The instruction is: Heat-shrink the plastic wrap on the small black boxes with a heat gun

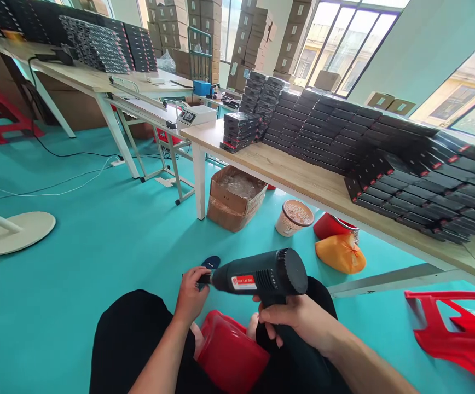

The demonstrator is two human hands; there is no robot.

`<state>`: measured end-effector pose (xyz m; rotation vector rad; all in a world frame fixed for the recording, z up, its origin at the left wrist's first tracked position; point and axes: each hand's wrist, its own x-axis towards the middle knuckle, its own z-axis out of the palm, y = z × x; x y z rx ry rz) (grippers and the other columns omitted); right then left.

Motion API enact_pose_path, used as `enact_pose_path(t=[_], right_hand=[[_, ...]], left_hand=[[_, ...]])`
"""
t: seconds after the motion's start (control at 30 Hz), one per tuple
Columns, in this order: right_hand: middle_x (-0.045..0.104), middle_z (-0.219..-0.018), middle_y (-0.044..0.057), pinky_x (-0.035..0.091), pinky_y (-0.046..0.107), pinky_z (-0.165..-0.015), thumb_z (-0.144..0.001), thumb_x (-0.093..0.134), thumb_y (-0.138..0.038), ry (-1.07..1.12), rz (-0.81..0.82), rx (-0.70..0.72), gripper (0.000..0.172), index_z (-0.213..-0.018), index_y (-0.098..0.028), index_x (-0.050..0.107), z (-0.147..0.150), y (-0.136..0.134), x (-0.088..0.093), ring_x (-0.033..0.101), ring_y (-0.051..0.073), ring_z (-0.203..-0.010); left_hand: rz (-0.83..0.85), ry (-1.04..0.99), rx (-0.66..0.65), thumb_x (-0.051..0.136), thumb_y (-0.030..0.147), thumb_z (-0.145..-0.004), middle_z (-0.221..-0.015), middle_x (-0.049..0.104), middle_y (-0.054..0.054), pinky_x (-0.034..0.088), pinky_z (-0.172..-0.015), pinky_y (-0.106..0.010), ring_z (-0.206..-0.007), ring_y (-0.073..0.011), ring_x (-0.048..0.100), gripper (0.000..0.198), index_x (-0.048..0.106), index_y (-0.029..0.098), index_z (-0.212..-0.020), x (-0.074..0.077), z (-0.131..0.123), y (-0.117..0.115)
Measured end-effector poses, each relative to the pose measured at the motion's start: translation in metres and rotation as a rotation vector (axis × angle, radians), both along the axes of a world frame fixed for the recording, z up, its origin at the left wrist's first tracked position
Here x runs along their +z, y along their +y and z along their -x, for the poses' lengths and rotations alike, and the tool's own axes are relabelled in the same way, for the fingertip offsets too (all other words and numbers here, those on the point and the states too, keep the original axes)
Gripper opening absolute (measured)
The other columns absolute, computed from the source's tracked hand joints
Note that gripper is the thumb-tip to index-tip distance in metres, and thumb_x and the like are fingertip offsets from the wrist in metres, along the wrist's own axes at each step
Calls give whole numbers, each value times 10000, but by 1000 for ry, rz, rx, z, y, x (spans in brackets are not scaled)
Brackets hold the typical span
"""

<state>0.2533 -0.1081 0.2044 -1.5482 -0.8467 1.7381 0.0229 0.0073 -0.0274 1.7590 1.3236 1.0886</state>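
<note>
A dark heat gun [258, 273] with a red and white label lies across the view in front of me, its nozzle to the left. My right hand [289, 320] is closed around its handle. At the front end, the fingers of my left hand [192, 290] are closed around the dark nozzle tip [205, 278], which they partly cover. Whether that tip is a separate fitting, I cannot tell. Below the gun, a red plastic stool [233, 355] stands between my legs. Just past the nozzle, a dark slipper [212, 262] shows on the floor.
A wooden table [278, 161] on the right bears stacked black boxes [323, 131]. Under it are an open carton [229, 205], a wastebasket [293, 219] and an orange bag [340, 253]. A red stool [455, 328] stands right. Cables [65, 189] cross the floor near a round white base [16, 232].
</note>
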Motion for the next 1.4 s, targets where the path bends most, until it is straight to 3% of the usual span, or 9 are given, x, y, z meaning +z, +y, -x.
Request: enact_pose_path(t=[0.23, 0.4, 0.67, 0.8, 0.93, 1.07, 1.13, 1.23, 1.4], right_hand=[[651, -559, 13, 426, 286, -517, -688, 701, -260, 92, 4, -9, 286, -938, -128, 658, 5, -5, -6, 547, 156, -500], [625, -550, 1, 426, 275, -523, -715, 719, -308, -55, 30, -256, 289, -931, -123, 669, -10, -12, -20, 533, 139, -500], [649, -699, 22, 438, 265, -522, -715, 748, -315, 57, -9, -300, 324, -968, -122, 690, -20, -25, -22, 567, 140, -572], [658, -665, 33, 431, 278, -512, -701, 741, -324, 101, -24, -219, 331, -951, -115, 684, -18, -26, -21, 573, 159, -564], [624, -540, 5, 422, 284, -536, -708, 727, -322, -21, 8, -291, 296, -916, -121, 667, -6, -26, -17, 535, 147, -509], [627, -540, 16, 424, 303, -535, -671, 726, -295, 112, 1, -119, 274, -873, -119, 669, 15, -23, -13, 529, 156, -487], [618, -557, 1, 431, 305, -547, -672, 724, -306, 116, -48, -142, 292, -899, -133, 667, 21, -21, -11, 528, 157, -505], [605, -536, -14, 419, 291, -546, -706, 697, -301, 25, -36, -196, 271, -923, -143, 662, 20, -20, -10, 522, 152, -509], [632, -577, 7, 426, 295, -533, -693, 706, -286, 135, -64, -83, 274, -913, -126, 684, 11, -24, -7, 532, 154, -509]], left_hand=[[24, -78, -12, 618, 166, -697, -1093, 695, -79, 480, -996, -457, -1095, -266, 614, 316, 746, 243, -975, -6, -2, 3], [75, -109, 15, 617, 204, -721, -1111, 697, -73, 503, -970, -436, -1080, -262, 631, 288, 744, 250, -975, -3, 0, 4], [118, -138, 5, 628, 248, -735, -1116, 698, -74, 520, -928, -394, -1046, -248, 641, 271, 740, 234, -981, 4, -1, 5], [114, -131, 2, 615, 243, -734, -1129, 685, -77, 518, -927, -407, -1044, -254, 643, 285, 738, 235, -991, 5, -2, 5], [83, -112, -5, 593, 216, -732, -1115, 692, -80, 507, -955, -426, -1059, -259, 635, 291, 739, 238, -983, 5, -3, 3], [41, -72, 2, 608, 210, -705, -1096, 700, -83, 485, -988, -452, -1069, -271, 624, 297, 746, 244, -966, 6, -2, 3], [33, -63, 11, 609, 219, -705, -1083, 705, -83, 485, -986, -452, -1065, -274, 623, 295, 744, 244, -966, 7, -1, 3], [43, -64, 15, 581, 214, -709, -1067, 714, -79, 479, -986, -452, -1059, -272, 629, 300, 744, 245, -959, 8, 1, 4], [123, -128, 33, 622, 274, -689, -1001, 725, -66, 509, -923, -413, -973, -258, 653, 287, 735, 230, -949, 7, 2, 6]])
